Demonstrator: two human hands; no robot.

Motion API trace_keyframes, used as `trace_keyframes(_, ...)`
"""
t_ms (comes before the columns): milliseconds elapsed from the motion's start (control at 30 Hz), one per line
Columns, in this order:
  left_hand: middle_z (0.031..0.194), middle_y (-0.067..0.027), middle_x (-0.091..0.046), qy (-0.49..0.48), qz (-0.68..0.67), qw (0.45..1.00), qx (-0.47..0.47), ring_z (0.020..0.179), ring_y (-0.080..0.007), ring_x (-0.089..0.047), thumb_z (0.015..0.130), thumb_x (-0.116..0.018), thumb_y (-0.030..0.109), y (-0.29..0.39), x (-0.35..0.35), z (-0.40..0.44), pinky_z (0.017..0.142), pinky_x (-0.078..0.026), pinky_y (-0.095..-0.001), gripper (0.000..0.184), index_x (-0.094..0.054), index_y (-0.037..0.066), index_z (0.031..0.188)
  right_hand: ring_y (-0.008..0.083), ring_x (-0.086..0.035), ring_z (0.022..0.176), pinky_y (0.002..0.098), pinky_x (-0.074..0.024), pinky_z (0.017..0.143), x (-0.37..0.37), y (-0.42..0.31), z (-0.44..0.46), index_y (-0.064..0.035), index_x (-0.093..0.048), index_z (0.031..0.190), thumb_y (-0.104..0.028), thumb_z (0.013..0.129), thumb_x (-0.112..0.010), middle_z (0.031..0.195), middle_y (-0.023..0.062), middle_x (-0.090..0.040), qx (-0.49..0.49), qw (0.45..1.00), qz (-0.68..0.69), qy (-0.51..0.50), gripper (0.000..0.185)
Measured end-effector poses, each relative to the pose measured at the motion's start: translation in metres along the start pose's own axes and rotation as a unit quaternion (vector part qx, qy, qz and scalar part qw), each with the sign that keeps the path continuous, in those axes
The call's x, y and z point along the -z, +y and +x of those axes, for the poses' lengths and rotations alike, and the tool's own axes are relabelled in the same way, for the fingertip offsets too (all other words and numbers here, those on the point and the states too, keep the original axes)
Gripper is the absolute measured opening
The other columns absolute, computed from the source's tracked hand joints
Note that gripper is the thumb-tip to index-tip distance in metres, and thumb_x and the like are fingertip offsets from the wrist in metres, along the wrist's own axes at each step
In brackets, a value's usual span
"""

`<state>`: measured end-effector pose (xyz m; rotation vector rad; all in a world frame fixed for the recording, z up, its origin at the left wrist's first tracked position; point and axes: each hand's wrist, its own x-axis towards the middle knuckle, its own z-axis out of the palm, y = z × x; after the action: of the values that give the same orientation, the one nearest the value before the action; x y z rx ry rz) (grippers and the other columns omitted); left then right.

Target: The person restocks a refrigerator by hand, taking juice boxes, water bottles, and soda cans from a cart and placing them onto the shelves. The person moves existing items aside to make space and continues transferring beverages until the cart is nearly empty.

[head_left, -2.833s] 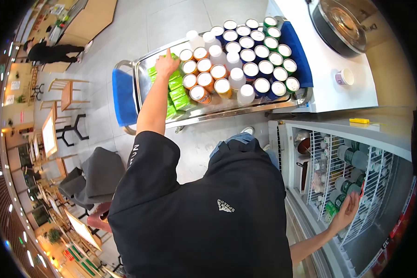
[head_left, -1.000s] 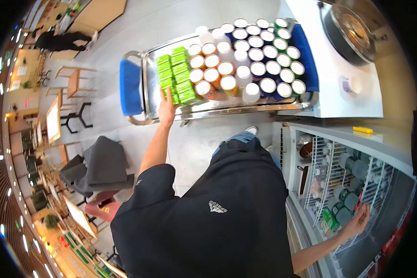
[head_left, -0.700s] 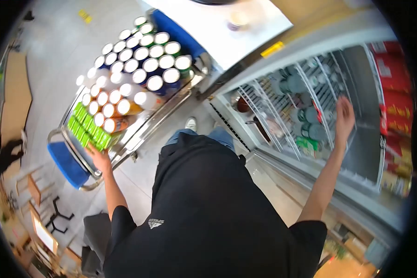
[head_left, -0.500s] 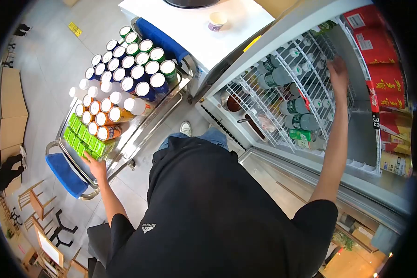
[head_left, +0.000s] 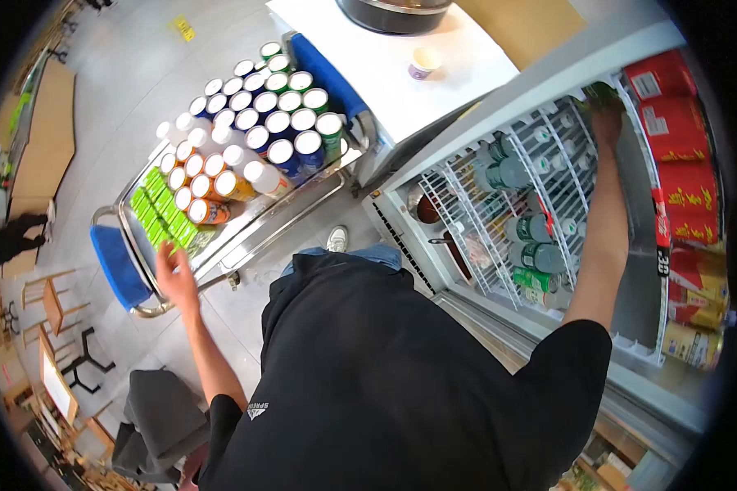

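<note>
My right hand [head_left: 606,123] reaches deep into the open fridge [head_left: 643,295], at the far end of the upper wire shelf [head_left: 540,127]. It touches or overlaps a green item [head_left: 599,92] there; the fingers are in shade and their grip is hidden. White-capped bottles stand on this shelf. Clear bottles with green labels [head_left: 539,257] and a green can [head_left: 537,279] are on the rack below. Beside the metal cart, my left hand [head_left: 176,278] is open and empty, its fingers loosely apart near the green cartons [head_left: 165,214].
The cart [head_left: 258,239] carries orange cans [head_left: 210,211], white-capped bottles [head_left: 266,177], and blue and green cans [head_left: 309,147]. A white counter [head_left: 377,61] holds a paper cup [head_left: 424,63]. Red boxes [head_left: 671,131] line the fridge's right side. A grey chair [head_left: 164,413] is behind me.
My right hand has moved farther into the fridge, up to the green item. My left hand has drawn slightly away from the cartons. The camera view has shifted.
</note>
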<state>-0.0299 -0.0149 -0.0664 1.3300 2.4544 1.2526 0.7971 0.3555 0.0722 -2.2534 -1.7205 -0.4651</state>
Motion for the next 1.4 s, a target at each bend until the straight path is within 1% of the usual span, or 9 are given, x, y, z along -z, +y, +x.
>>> trace_keyframes(67, 0.104, -0.0104, -0.07, -0.055, -0.005, 0.998, -0.007, 0.083, -0.0175, -0.067, 0.087, -0.065, 0.004, 0.022, -0.021, -0.014, 0.079, -0.052, -0.0305, 0.035, -0.061, 0.002, 0.122, 0.038, -0.057, 0.11, 0.0442, -0.047, 0.093, 0.003, -0.006, -0.017, -0.0002, -0.054, 0.124, -0.047, 0.082, -0.067, 0.12, 0.0219, -0.059, -0.01, 0.999, 0.003, 0.04, 0.064)
trace_keyframes(133, 0.103, -0.0084, -0.069, -0.142, -0.126, 0.982, -0.024, 0.087, -0.0155, -0.065, 0.085, -0.065, 0.001, 0.067, -0.041, -0.027, 0.081, -0.051, -0.0298, 0.034, -0.063, 0.003, 0.118, 0.0371, -0.06, 0.108, 0.0458, -0.0485, 0.09, -0.033, 0.036, -0.013, -0.0017, -0.056, 0.123, -0.05, 0.081, -0.067, 0.118, 0.0175, -0.062, 0.16, 0.967, 0.013, 0.2, 0.064)
trace_keyframes(300, 0.099, -0.0136, -0.067, -0.271, -0.163, 0.938, -0.14, 0.09, -0.0268, -0.067, 0.085, -0.067, 0.016, 0.138, -0.077, -0.042, 0.079, -0.053, -0.0383, 0.03, -0.063, 0.004, 0.112, 0.0356, -0.06, 0.109, 0.0422, -0.0484, 0.094, 0.072, -0.029, -0.139, 0.0021, -0.055, 0.127, -0.051, 0.085, -0.067, 0.12, 0.0225, -0.061, -0.007, 0.966, 0.062, 0.25, 0.069)
trace_keyframes(367, 0.099, -0.0123, -0.067, -0.324, -0.175, 0.911, -0.188, 0.088, -0.0252, -0.067, 0.084, -0.069, 0.014, 0.161, -0.078, -0.041, 0.08, -0.054, -0.0365, 0.034, -0.063, 0.004, 0.115, 0.0295, -0.063, 0.104, 0.0372, -0.0509, 0.092, 0.114, -0.064, -0.191, 0.0046, -0.058, 0.123, -0.027, 0.085, -0.075, 0.122, 0.0194, -0.061, -0.004, 0.954, 0.159, 0.256, 0.053)
trace_keyframes(467, 0.109, -0.0125, -0.064, -0.365, -0.204, 0.884, -0.207, 0.092, -0.0256, -0.065, 0.082, -0.071, 0.019, 0.176, -0.089, -0.046, 0.081, -0.053, -0.0385, 0.051, -0.054, 0.006, 0.128, 0.0269, -0.062, 0.107, 0.0365, -0.0487, 0.096, 0.138, -0.115, -0.252, 0.0044, -0.059, 0.121, -0.006, 0.083, -0.074, 0.123, 0.0144, -0.062, 0.021, 0.912, 0.378, 0.156, 0.043)
trace_keyframes(667, 0.133, -0.0156, -0.046, -0.422, -0.222, 0.846, -0.239, 0.1, -0.0312, -0.061, 0.075, -0.077, 0.025, 0.205, -0.083, -0.038, 0.085, -0.051, -0.0442, 0.089, -0.028, 0.012, 0.148, 0.0269, -0.064, 0.102, 0.0372, -0.0483, 0.09, 0.12, -0.263, -0.314, -0.0014, -0.063, 0.118, 0.005, 0.068, -0.077, 0.112, 0.0137, -0.067, 0.294, 0.859, 0.395, -0.141, 0.053)
trace_keyframes(867, 0.122, -0.0132, -0.055, -0.375, -0.118, 0.886, -0.246, 0.1, -0.0348, -0.062, 0.074, -0.075, 0.02, 0.165, -0.089, -0.041, 0.081, -0.053, -0.0445, 0.069, -0.045, 0.016, 0.136, 0.0317, -0.061, 0.109, 0.0382, -0.0475, 0.094, 0.08, -0.371, -0.343, -0.0042, -0.059, 0.123, -0.001, 0.07, -0.076, 0.12, 0.0145, -0.063, 0.439, 0.757, 0.437, -0.206, 0.056)
trace_keyframes(1100, 0.11, -0.0151, -0.063, -0.136, -0.025, 0.986, -0.092, 0.096, -0.0341, -0.063, 0.078, -0.076, 0.022, 0.049, -0.047, -0.041, 0.082, -0.052, -0.0405, 0.054, -0.053, 0.007, 0.125, 0.0285, -0.057, 0.12, 0.0378, -0.0445, 0.1, 0.081, -0.369, -0.335, -0.0041, -0.047, 0.137, -0.003, 0.078, -0.072, 0.134, 0.0163, -0.054, 0.301, 0.737, 0.492, -0.352, 0.064)
trace_keyframes(1400, 0.123, -0.0192, -0.048, -0.109, 0.178, 0.976, 0.067, 0.09, -0.0435, -0.062, 0.081, -0.072, 0.013, -0.085, -0.033, -0.03, 0.074, -0.052, -0.0517, 0.051, -0.045, 0.009, 0.124, 0.0257, -0.056, 0.119, 0.0373, -0.0412, 0.102, 0.047, -0.271, -0.331, -0.007, -0.03, 0.148, -0.006, 0.089, -0.063, 0.133, 0.0186, -0.053, 0.089, 0.78, 0.494, -0.372, 0.068)
